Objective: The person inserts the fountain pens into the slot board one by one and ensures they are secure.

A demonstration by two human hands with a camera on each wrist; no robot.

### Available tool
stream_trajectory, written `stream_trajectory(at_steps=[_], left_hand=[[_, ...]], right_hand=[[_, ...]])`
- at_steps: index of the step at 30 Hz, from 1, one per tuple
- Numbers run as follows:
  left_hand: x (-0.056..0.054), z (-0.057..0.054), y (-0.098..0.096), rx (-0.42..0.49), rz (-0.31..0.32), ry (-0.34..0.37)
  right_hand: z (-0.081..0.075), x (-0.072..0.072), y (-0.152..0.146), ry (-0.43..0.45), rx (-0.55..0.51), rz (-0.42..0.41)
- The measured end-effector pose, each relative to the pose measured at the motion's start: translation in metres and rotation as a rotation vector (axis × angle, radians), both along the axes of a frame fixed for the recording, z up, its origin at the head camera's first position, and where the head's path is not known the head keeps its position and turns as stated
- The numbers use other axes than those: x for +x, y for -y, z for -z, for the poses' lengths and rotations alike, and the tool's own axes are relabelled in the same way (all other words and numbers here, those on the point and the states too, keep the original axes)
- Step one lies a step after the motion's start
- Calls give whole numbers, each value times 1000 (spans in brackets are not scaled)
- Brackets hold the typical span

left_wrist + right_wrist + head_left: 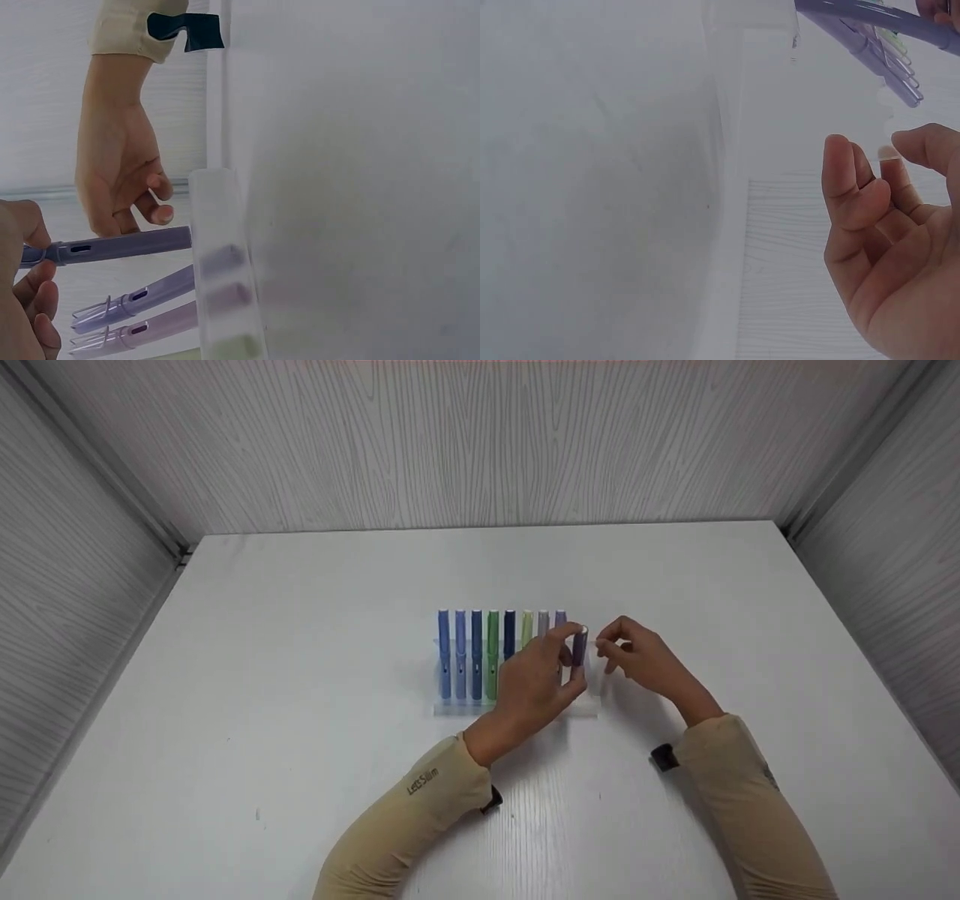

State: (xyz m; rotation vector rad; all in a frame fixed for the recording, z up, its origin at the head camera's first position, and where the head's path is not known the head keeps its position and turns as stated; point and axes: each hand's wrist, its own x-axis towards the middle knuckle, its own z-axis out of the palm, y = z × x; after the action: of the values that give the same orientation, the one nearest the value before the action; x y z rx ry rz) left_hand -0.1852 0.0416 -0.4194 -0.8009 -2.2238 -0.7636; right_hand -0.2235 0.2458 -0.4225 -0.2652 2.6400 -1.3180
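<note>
A clear pen stand [517,710] holds a row of capped fountain pens [477,654], in blues, greens, grey and purple, leaning upright. With thumb and fingers, my left hand [536,679] holds a dark purple fountain pen [580,648] by its cap at the row's right end. In the left wrist view this pen's lower end [180,238] meets the stand's front ledge [214,202]. My right hand [641,658] is at the stand's right edge, its curled fingertips [887,153] pinching the clear panel's corner. Part of the row is hidden behind my left hand.
The stand is on a white tabletop [300,660]. Wood-grain panels [480,442] rise behind it and at both sides. Black straps [664,757] show at the cuffs of the beige sleeves [720,780].
</note>
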Motion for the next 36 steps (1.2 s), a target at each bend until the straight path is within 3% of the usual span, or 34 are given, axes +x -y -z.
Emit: stream_trajectory(at_steps=[4,12,26,36], left_hand=[[-3,4,-1,-5,-11,-4],[-8,7,-2,-29,4,100],[-13,1,-6,-104,-54,263],[-18,-5,-6,-200,-135,263]], right_hand=[[-1,0,-1,-2,13,-6],[0,-1,-1,-8,9,-8],[0,-1,-1,19,0,6],[2,-2,-2,-15,-19,-17]])
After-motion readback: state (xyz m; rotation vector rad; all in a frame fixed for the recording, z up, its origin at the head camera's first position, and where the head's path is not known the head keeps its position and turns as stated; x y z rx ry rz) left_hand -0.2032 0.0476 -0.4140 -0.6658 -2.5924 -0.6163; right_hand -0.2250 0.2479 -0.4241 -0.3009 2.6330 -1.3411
